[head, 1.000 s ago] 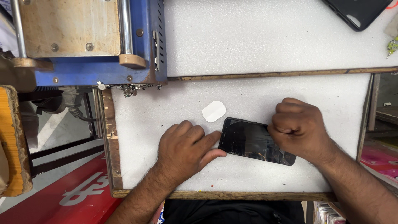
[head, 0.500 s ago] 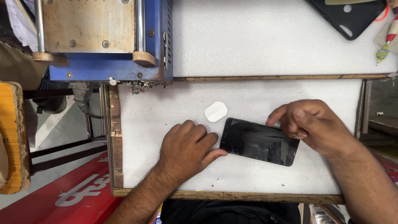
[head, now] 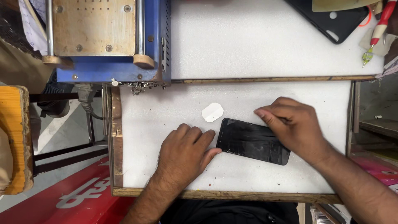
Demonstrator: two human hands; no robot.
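A black phone (head: 248, 140) lies flat and slightly tilted on a white work surface (head: 257, 174). My left hand (head: 184, 155) rests palm down on the surface, its thumb and fingertips against the phone's left end. My right hand (head: 292, 124) lies over the phone's right half, fingers stretched flat and pointing left across the screen. A small white rounded piece (head: 212, 112) sits on the surface just above the phone's left corner, apart from both hands.
A blue machine with a wooden top plate (head: 112, 41) stands at the upper left. A black case (head: 336, 20) and a red-handled tool (head: 375, 35) lie at the upper right. A wooden rim (head: 224, 194) edges the board in front. An orange stool (head: 14, 137) sits left.
My right hand has unclenched from a fist and spread flat over the phone's right side. The left hand has stayed at the phone's left end.
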